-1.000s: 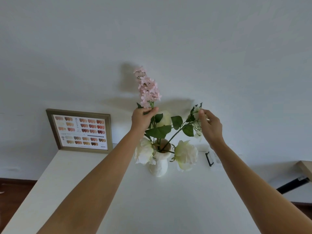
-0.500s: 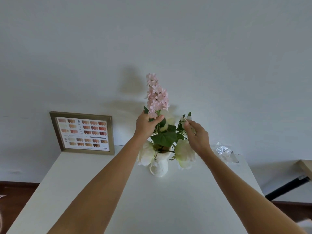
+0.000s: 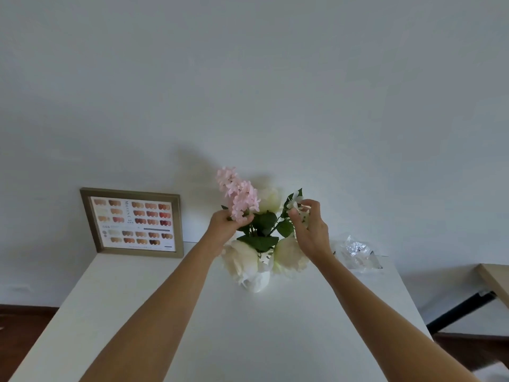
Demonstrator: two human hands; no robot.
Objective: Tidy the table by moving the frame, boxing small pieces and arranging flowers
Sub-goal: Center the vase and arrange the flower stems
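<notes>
A small white vase (image 3: 259,279) stands at the middle back of the white table (image 3: 192,326), holding cream roses (image 3: 242,260) and green leaves. My left hand (image 3: 224,228) grips the stem of a pink flower spike (image 3: 239,195) just under its blossoms, above the vase. My right hand (image 3: 309,230) pinches a small white flower sprig (image 3: 296,202) with green leaves on the right of the bunch. A gold picture frame (image 3: 132,223) with colour swatches leans against the wall at the table's back left.
A clear plastic box (image 3: 358,253) with shiny small pieces sits at the table's back right. A white wall rises right behind the table. A wooden tabletop with a black leg (image 3: 493,279) stands to the right. Dark floor shows at both sides.
Both hands have come lower and closer to the vase with their flowers. The pink spike has tilted left, and the white sprig has been drawn in toward the bunch.
</notes>
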